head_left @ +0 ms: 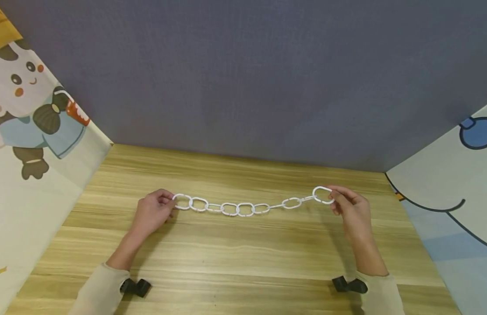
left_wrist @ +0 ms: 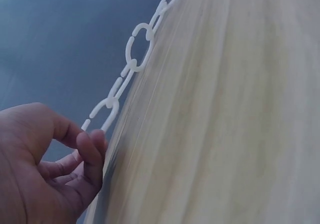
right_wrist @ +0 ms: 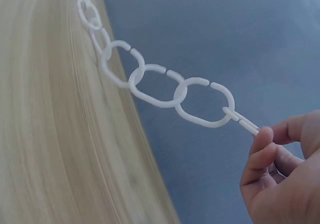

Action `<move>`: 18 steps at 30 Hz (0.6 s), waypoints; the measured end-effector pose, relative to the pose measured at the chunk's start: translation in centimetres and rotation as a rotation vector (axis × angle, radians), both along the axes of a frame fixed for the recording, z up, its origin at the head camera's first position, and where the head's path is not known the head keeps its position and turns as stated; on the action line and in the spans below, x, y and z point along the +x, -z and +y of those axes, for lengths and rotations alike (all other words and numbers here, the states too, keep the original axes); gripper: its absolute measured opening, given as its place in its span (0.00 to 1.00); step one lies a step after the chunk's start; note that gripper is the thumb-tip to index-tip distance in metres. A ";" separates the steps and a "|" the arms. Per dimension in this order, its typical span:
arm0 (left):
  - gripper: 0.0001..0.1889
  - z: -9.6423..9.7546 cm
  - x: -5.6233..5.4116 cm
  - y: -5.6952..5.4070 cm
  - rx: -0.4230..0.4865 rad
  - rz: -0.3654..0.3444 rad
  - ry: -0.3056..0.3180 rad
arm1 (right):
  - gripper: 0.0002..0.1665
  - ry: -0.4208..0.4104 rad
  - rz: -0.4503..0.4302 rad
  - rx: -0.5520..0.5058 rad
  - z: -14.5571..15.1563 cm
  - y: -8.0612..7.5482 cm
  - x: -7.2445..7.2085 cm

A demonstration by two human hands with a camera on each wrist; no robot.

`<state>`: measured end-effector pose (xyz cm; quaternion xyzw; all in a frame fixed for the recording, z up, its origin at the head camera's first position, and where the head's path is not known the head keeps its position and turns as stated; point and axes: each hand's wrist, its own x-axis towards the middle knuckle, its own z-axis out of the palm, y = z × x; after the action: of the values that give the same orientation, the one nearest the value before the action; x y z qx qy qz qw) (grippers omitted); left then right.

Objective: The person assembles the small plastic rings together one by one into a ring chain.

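A chain of several white plastic oval links (head_left: 276,206) stretches between my two hands, sagging slightly in the middle. My left hand (head_left: 153,211) pinches the end link at the left between thumb and fingers. At the other end, my right hand (head_left: 354,214) pinches the last link by its outer edge. In the left wrist view, the chain (left_wrist: 128,47) leads up and away from the fingertips. Small split gaps show in the links of the chain (right_wrist: 155,102) in the right wrist view. Whether its middle touches the table cannot be told.
Beneath the hands lies a wood-grain table (head_left: 235,262). A grey-blue wall (head_left: 243,78) rises behind it. Panels with cartoon prints, a left panel (head_left: 62,183) and a right panel (head_left: 436,175), flank the table. Black mounts sit at both sleeve cuffs.
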<state>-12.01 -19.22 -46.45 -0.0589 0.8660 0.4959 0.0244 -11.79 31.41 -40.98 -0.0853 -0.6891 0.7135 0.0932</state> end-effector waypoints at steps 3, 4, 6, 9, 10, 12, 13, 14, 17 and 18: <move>0.11 -0.4 -0.1 -0.2 0.019 0.010 -0.020 | 0.10 0.010 -0.018 0.024 0.2 0.1 0.0; 0.11 -0.5 -0.1 -0.2 0.027 0.019 -0.028 | 0.09 0.013 -0.024 0.030 0.3 0.2 -0.1; 0.12 -0.7 -0.2 -0.4 0.043 0.041 -0.045 | 0.09 0.016 -0.034 0.050 0.5 0.3 -0.1; 0.12 -1.0 -0.3 -0.6 0.074 0.078 -0.076 | 0.09 0.019 -0.042 0.071 0.7 0.5 -0.3; 0.12 -1.1 -0.4 -0.7 0.080 0.089 -0.086 | 0.08 0.020 -0.044 0.075 0.8 0.6 -0.4; 0.13 -1.3 -0.6 -0.8 0.101 0.103 -0.105 | 0.07 0.023 -0.053 0.085 0.9 0.8 -0.5; 0.13 -1.4 -0.7 -0.8 0.110 0.110 -0.116 | 0.07 0.024 -0.060 0.098 1.0 0.9 -0.6; 0.14 -1.6 -0.8 -0.9 0.116 0.112 -0.126 | 0.07 0.023 -0.067 0.111 1.1 1.1 -0.6; 0.15 -2.0 -1.1 -0.7 0.142 0.112 -0.147 | 0.08 0.008 -0.101 0.179 1.4 1.7 -0.9; 0.15 -2.1 -1.2 -0.7 0.149 0.109 -0.151 | 0.08 0.001 -0.113 0.199 1.5 1.9 -0.9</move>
<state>-13.21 -21.33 -45.79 -0.0951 0.8198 0.5620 -0.0559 -12.72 32.91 -42.86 -0.1159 -0.7608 0.6355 0.0626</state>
